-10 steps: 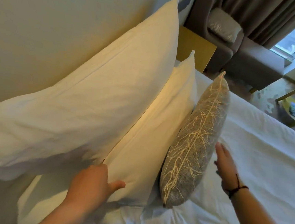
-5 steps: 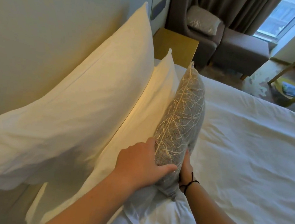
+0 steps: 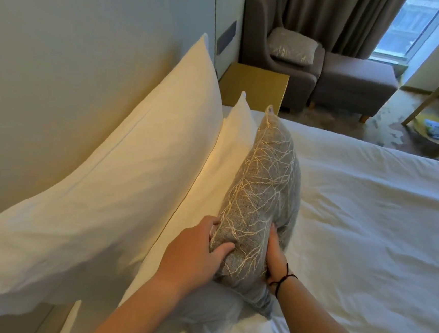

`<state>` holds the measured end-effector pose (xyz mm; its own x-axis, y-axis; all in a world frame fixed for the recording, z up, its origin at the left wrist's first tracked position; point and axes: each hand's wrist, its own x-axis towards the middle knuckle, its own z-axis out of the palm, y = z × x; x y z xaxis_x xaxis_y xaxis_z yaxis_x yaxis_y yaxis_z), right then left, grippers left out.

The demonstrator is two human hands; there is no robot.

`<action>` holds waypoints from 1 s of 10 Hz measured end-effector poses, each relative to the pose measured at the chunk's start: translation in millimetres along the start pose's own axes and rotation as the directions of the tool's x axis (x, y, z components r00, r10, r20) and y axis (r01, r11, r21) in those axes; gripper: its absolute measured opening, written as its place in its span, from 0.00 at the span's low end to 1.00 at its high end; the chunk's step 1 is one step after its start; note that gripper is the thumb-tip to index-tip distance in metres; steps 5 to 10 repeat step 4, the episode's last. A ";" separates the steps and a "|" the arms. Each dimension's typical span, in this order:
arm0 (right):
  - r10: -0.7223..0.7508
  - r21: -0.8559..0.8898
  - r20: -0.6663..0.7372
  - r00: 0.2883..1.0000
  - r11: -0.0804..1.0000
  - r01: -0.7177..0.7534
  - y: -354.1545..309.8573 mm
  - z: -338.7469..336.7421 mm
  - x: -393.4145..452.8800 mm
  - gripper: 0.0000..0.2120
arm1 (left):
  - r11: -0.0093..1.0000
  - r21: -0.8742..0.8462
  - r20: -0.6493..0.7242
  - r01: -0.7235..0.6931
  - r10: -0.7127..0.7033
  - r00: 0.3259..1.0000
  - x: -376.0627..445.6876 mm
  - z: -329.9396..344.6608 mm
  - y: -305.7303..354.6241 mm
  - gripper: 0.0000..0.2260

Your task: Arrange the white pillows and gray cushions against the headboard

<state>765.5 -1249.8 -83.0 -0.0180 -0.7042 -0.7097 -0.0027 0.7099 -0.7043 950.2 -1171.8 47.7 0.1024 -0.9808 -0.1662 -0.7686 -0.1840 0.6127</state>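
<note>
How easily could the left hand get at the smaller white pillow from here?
Probably easily: the left hand grips the gray cushion right beside the smaller white pillow, with nothing between them.

Gray cushion [image 3: 264,191] upright on edge against 2 white pillows [image 3: 121,184], leaning on headboard [image 3: 63,59]

Dim overall, with cool daylight from the window [image 3: 421,27] at upper right, blown out and hazy there. Warm yellow glow across the white pillows [image 3: 123,163], brightest in the crease between them. Soft shadow under the near pillow corner and beneath the gray cushion [image 3: 264,186] on the bed sheet [image 3: 366,232]. Wide-angle bending of the wall [image 3: 78,34] and bed edge toward the frame borders. Slight softness and smearing throughout, most at the lower corners; no hard glare.
</note>
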 end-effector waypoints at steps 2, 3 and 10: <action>0.002 -0.063 -0.088 0.996 0.998 -0.007 3.0 -23.0 -27.1 0.43 | 0.997 -0.018 0.014 0.081 -0.081 0.997 -49.0 -2.9 -22.9 0.12; 0.050 -0.077 -0.043 0.998 0.996 -0.054 17.9 -39.7 -57.0 0.28 | 0.999 0.002 -0.059 0.046 -0.046 0.997 -69.5 0.2 -23.8 0.16; 0.042 -0.027 0.049 0.998 0.999 -0.041 23.8 -55.9 -98.7 0.22 | 0.999 0.004 -0.064 0.054 -0.053 0.997 -82.9 -0.8 -27.0 0.17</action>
